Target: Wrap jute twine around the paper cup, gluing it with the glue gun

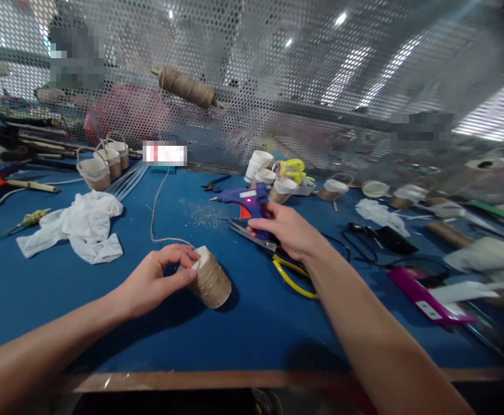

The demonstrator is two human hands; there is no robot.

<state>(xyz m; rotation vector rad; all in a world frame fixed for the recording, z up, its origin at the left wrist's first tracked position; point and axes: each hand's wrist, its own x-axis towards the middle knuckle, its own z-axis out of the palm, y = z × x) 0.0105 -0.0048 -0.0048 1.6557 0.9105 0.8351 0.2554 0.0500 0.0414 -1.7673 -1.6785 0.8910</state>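
Note:
A small white cup wrapped in jute twine (212,282) lies tilted on the blue tabletop. My left hand (165,276) is closed on one end of it, thumb and fingers at the rim. From that end a loose strand of twine (153,213) runs up towards a twine spool (187,87) on the mesh panel. My right hand (284,227) grips the handle of a blue glue gun (245,199), whose nozzle points left and whose red light is on. Scissors with yellow handles (289,276) lie just beneath that hand.
Several twine-wrapped cups (94,174) stand at the back left, with more behind the glue gun. A crumpled white cloth (79,225) lies on the left and small pliers (215,183) at the back. Cables, a black pouch and a magenta tool (425,297) clutter the right.

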